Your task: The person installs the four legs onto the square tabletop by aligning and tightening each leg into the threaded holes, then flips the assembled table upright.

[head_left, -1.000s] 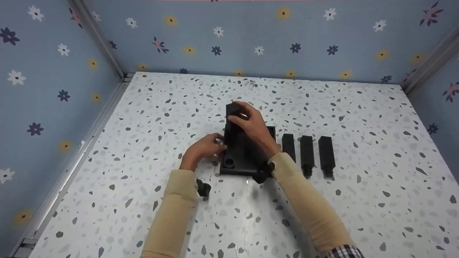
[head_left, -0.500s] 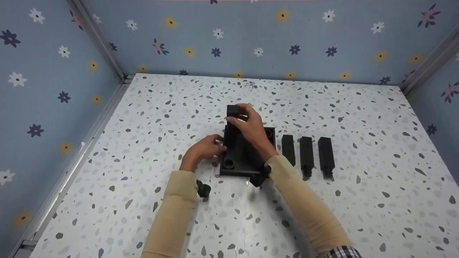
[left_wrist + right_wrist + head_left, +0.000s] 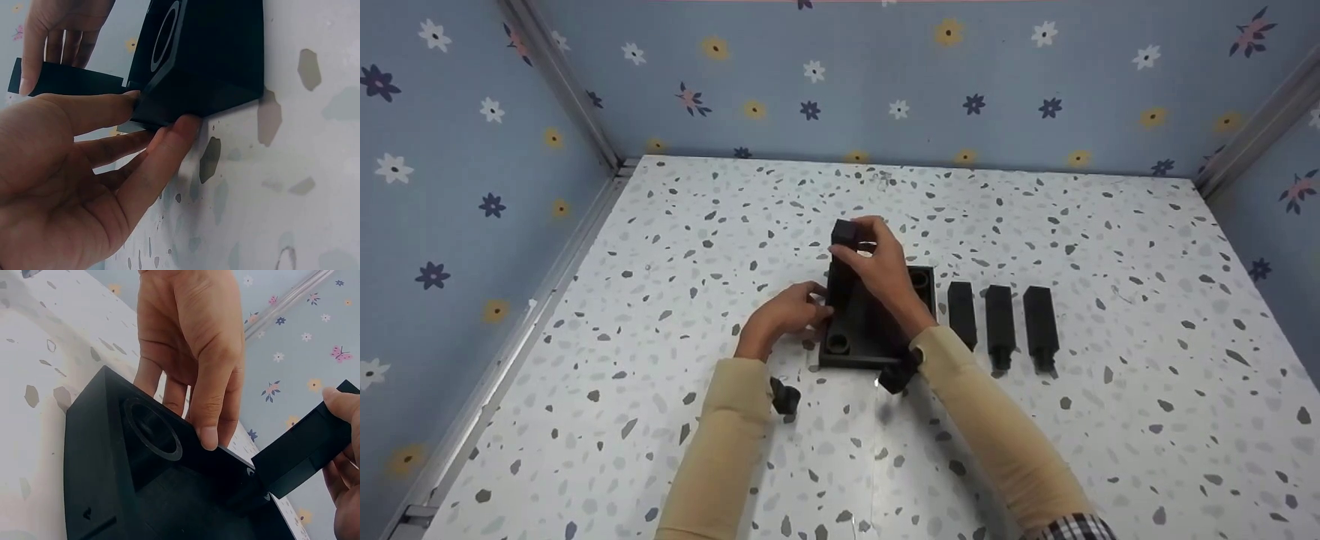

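Observation:
A square black tabletop [image 3: 855, 361] lies underside up, its raised rim and round corner sockets showing. My left hand [image 3: 789, 310] grips its left side wall, thumb [image 3: 209, 430] over the rim and the other fingers outside, as the right wrist view shows. In my right hand [image 3: 883, 262] a square black table leg [image 3: 844, 234] is pinched near its upper end. It stands nearly upright at the tabletop's far left corner; the lower end is hidden behind the wall in the left wrist view. The near left socket [image 3: 838, 343] and the far right socket [image 3: 919, 279] have no leg in them.
Three more black legs lie side by side right of the tabletop: a near one [image 3: 962, 313], a middle one [image 3: 1000, 322] and a far right one [image 3: 1040, 324]. A speckled white table [image 3: 660, 247] spreads around them, bounded by flowered blue walls [image 3: 870, 75].
The leg has come more upright at the far left corner. My right hand has lowered slightly and its forearm has swung left, uncovering the far right socket. The left hand stays put.

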`<state>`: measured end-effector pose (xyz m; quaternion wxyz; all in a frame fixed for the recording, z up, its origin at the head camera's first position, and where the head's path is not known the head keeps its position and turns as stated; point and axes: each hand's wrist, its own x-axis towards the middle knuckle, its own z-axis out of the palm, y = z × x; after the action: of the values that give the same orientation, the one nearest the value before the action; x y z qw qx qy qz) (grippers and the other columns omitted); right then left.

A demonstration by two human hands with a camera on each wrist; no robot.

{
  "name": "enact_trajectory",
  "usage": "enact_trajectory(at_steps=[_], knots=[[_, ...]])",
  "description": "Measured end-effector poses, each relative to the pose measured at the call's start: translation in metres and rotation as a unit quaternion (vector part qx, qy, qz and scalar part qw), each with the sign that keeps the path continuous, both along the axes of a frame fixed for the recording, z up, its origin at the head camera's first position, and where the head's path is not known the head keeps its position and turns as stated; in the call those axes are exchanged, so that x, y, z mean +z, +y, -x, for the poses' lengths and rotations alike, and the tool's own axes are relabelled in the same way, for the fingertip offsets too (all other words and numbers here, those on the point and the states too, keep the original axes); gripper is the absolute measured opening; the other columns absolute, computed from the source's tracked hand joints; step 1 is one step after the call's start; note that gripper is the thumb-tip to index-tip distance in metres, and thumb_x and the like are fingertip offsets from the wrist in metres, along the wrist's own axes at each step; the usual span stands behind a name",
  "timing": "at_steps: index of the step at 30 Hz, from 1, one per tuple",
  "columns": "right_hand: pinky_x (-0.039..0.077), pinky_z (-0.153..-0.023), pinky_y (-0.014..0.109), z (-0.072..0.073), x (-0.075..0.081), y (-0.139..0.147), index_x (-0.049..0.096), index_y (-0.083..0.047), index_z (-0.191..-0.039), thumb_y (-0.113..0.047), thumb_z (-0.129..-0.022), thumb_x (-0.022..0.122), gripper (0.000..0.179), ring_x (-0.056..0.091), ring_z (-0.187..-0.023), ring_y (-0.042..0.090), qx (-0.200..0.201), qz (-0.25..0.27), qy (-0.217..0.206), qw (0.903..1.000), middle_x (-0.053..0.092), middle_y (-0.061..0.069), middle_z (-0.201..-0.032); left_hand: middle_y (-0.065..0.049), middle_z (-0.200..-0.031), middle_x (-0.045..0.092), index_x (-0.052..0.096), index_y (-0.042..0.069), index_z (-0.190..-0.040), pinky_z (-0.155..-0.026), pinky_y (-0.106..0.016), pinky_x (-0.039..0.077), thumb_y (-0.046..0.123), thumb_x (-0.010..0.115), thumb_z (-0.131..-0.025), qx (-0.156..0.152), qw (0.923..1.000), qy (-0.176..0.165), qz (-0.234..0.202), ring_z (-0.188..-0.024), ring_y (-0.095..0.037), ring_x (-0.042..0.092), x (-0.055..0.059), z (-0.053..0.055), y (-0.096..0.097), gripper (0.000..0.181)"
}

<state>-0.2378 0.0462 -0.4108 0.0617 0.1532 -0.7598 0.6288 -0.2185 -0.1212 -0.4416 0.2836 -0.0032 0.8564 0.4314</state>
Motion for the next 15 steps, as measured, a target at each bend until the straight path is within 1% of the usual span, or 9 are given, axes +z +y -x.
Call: enact_trajectory(at_steps=[4,7,11,15], knots=[[0.044,-0.099,0.046,0.001,0.000,0.003,0.051,0.001,-0.124,-0.012,-0.085,0.072,0.045,0.056,-0.111,0.027,0.020,-0.001,-0.014,0.9997,0.059,0.017,-0.117,-0.015,-0.112,0.064,0.045,0.007,-0.137,-0.088,-0.037,0.049,0.022,0.055,-0.096,0.001,1.0000,0.001,0.001,-0.099,-0.024,0.064,-0.001,0.000,-0.001,0.045],[0.044,-0.100,0.044,0.002,0.001,0.006,0.049,0.000,-0.129,-0.011,-0.087,0.069,0.048,0.055,-0.115,0.026,0.052,0.001,-0.028,0.9983,0.057,0.017,-0.121,-0.014,-0.112,0.064,0.045,0.008,-0.137,-0.091,-0.038,0.046,0.022,0.055,-0.096,0.004,1.0000,-0.001,0.001,-0.100,-0.024,0.063,-0.001,-0.001,-0.001,0.045],[0.046,-0.095,0.038,0.005,0.003,0.011,0.045,0.000,-0.138,-0.006,-0.089,0.065,0.053,0.055,-0.114,0.027,0.100,0.009,-0.051,0.9936,0.054,0.020,-0.126,-0.015,-0.112,0.064,0.045,0.007,-0.137,-0.090,-0.037,0.047,0.021,0.055,-0.096,0.002,1.0000,0.002,-0.004,-0.100,-0.024,0.063,-0.002,-0.001,-0.001,0.045],[0.047,-0.088,0.031,0.007,0.004,0.016,0.041,0.000,-0.142,-0.001,-0.090,0.059,0.054,0.055,-0.113,0.030,0.139,0.022,-0.063,0.9881,0.052,0.022,-0.131,-0.015,-0.112,0.063,0.045,0.007,-0.137,-0.087,-0.036,0.049,0.020,0.055,-0.096,0.001,0.9999,0.004,-0.012,-0.100,-0.025,0.064,-0.001,-0.002,-0.001,0.044]])
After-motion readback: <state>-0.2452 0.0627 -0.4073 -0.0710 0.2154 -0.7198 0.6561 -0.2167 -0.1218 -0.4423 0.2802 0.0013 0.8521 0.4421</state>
